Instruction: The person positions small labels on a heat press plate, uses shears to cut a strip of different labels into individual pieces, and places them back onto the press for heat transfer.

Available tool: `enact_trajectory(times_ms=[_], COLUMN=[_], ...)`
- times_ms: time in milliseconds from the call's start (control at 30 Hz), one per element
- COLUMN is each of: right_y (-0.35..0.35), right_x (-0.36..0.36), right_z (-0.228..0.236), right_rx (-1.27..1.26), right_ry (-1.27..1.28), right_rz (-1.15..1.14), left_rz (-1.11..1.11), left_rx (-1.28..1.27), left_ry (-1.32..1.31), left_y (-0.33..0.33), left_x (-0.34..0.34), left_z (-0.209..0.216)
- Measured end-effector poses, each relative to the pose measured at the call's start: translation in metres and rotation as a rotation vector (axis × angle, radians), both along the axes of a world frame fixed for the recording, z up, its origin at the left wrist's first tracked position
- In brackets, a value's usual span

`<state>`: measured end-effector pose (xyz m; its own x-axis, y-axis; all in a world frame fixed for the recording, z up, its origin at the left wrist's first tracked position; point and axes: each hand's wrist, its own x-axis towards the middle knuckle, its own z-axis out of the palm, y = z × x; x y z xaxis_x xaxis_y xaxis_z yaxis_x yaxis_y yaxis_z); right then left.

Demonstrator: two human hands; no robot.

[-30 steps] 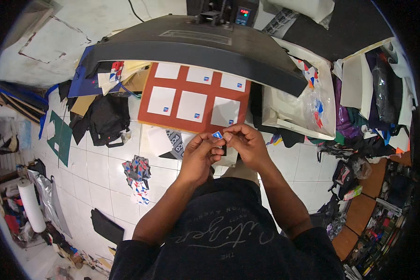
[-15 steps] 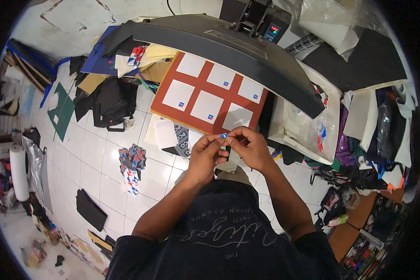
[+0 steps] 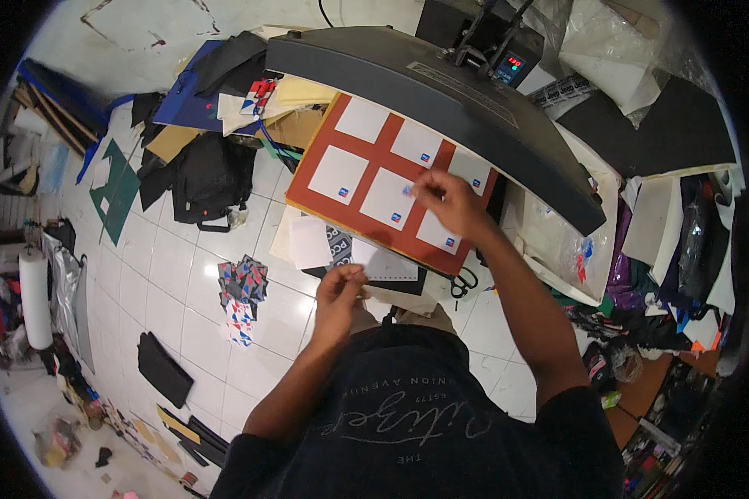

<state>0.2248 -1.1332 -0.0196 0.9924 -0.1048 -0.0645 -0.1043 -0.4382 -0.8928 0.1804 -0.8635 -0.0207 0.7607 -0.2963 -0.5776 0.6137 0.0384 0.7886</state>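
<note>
My right hand (image 3: pixel 456 204) is over the red-brown pad (image 3: pixel 374 146) of a heat press, its thumb and forefinger pinching a small blue-and-red sticker (image 3: pixel 408 190). That sticker hangs above a white square (image 3: pixel 383 196) in the near row. Several white squares lie on the pad in two rows, most with a small blue-and-red mark in one corner; the far-left square (image 3: pixel 361 121) shows none. Off the pad's near edge, my left hand (image 3: pixel 336 304) is held with its fingers curled and their tips close together; whatever is between them is too small to see.
The press's dark upper plate (image 3: pixel 424 91) is swung aside over the pad's far edge. Black scissors (image 3: pixel 463 283) lie by the pad's near right corner, beside white sheets (image 3: pixel 310 241). Printed pieces (image 3: pixel 242 283) lie on the tiled floor; a white box (image 3: pixel 558 249) stands right.
My hands were together, holding the small sticker in front of the pad. They have parted: the right has moved up over the pad with the sticker, the left down and left.
</note>
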Motion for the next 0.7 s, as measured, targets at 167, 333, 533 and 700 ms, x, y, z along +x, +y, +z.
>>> enact_trajectory(times_ms=[167,333,533,700], right_y=[0.0,-0.002,0.022,0.017], right_x=[0.093,0.15,0.174,0.173], right_z=[-0.038,-0.071,-0.064,-0.076], right_rx=[-0.106,-0.273,-0.267,-0.446], right_ry=[0.056,0.158,0.373,0.329], right_rz=[-0.034,-0.116,-0.253,-0.251], left_rz=[-0.014,-0.001,-0.043,-0.097], left_rx=[0.256,0.482,0.726,0.775], left_ry=[-0.045,0.072,0.344,0.476], left_y=[0.119,0.239,0.373,0.412], left_x=[0.024,0.05,0.036,0.044], left_z=[-0.037,-0.1,-0.158,-0.166])
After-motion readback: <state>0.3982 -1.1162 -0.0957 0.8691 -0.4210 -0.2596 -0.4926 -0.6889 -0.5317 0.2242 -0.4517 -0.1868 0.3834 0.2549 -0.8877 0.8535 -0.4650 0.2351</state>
